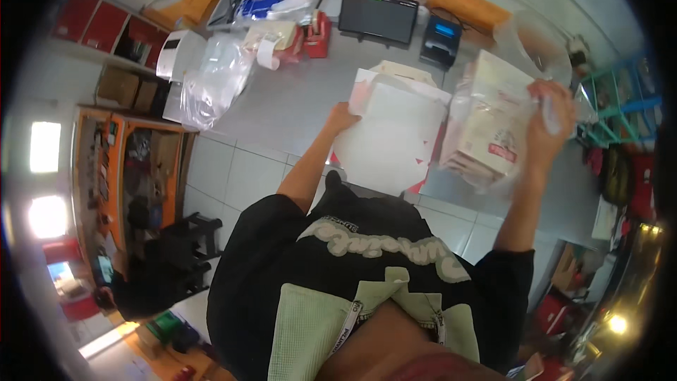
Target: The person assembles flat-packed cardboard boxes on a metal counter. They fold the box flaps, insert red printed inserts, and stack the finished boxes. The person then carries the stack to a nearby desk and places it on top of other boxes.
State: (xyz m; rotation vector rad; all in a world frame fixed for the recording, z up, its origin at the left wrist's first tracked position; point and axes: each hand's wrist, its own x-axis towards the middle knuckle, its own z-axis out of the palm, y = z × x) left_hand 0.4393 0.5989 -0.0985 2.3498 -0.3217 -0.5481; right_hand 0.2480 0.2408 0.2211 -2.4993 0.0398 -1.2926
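the left hand (343, 118) is at the left edge of the white flat sheets (391, 134), which lie on the grey counter (300, 88) before the person; i cannot tell if its fingers pinch. the right hand (552, 113) has bent fingers at the right side of the plastic-wrapped cream cartons (491, 109), beside these sheets; whether they pinch the plastic, i cannot tell.

Right hand (552, 116), perhaps gripping plastic-wrapped stack (491, 116)
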